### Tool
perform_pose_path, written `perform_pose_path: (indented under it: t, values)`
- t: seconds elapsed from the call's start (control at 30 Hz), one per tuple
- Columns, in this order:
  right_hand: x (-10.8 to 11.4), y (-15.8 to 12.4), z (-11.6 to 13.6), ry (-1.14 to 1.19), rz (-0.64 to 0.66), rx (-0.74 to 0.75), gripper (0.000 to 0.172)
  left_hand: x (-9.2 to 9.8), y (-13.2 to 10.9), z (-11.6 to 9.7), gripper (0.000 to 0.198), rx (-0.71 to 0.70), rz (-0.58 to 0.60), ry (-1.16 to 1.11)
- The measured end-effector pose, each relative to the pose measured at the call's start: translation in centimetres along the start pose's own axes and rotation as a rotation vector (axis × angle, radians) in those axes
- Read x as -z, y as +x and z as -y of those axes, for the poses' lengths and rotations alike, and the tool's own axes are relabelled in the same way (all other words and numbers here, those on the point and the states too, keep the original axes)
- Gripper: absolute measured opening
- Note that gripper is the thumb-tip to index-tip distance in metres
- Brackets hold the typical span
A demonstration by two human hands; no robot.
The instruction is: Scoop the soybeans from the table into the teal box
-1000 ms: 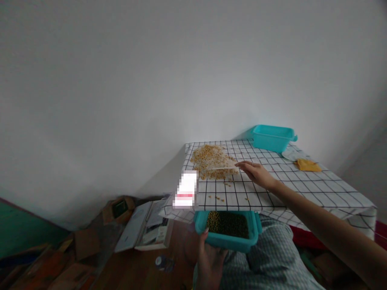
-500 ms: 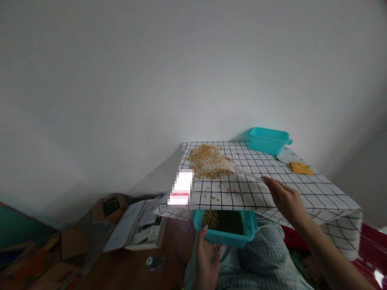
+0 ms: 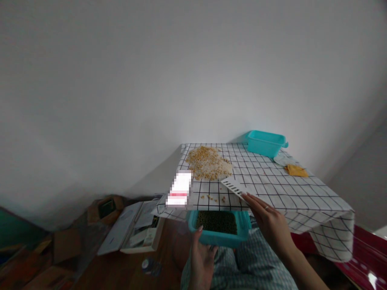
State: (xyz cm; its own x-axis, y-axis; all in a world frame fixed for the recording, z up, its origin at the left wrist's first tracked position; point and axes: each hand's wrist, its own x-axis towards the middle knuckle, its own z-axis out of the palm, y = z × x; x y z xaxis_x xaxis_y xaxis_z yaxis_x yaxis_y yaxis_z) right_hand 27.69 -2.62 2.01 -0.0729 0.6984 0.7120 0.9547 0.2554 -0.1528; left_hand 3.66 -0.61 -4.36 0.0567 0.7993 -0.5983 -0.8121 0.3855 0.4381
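My left hand (image 3: 202,257) grips the near side of a turquoise plastic bin (image 3: 222,240), thumb over its rim, just below the table's front edge. Small dark green beans (image 3: 216,222) fill the part of the bin that shows. In my right hand (image 3: 266,219) is a thin white slotted plastic piece (image 3: 233,187), pinched at its near end and angled over the front of the table. Beyond its tip lies a spread pile of yellow soybeans (image 3: 208,162) mixed with white grains. A few stray beans (image 3: 209,197) lie close to the table's front edge.
A checked cloth (image 3: 269,189) covers the table. Another turquoise bin (image 3: 266,143) stands at the back right, with a yellow packet (image 3: 296,170) in front of it. A blurred-out white object (image 3: 179,188) lies at the left edge. An open box (image 3: 142,233) sits on the floor.
My right hand has drawn the white slotted piece back from the pile towards the front edge and turned it, so its slots show. Fewer yellow beans show in the held bin.
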Motion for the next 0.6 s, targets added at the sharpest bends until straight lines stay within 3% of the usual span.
perform_pose_path:
  t: [0.23, 0.4, 0.6]
  values:
    - [0.5, -0.9, 1.6, 0.08, 0.017, 0.005, 0.054, 1.1, 0.0, 0.0, 0.053, -0.02, 0.044, 0.02]
    - [0.6, -1.3, 2.2, 0.115, 0.014, 0.019, 0.06, 0.2, -0.7, -0.2, 0.049, 0.009, 0.014, -0.005]
    - [1.5, -1.2, 1.7, 0.118, -0.024, -0.006, 0.047, -1.3, -1.5, -0.4, 0.046, 0.022, -0.061, -0.038]
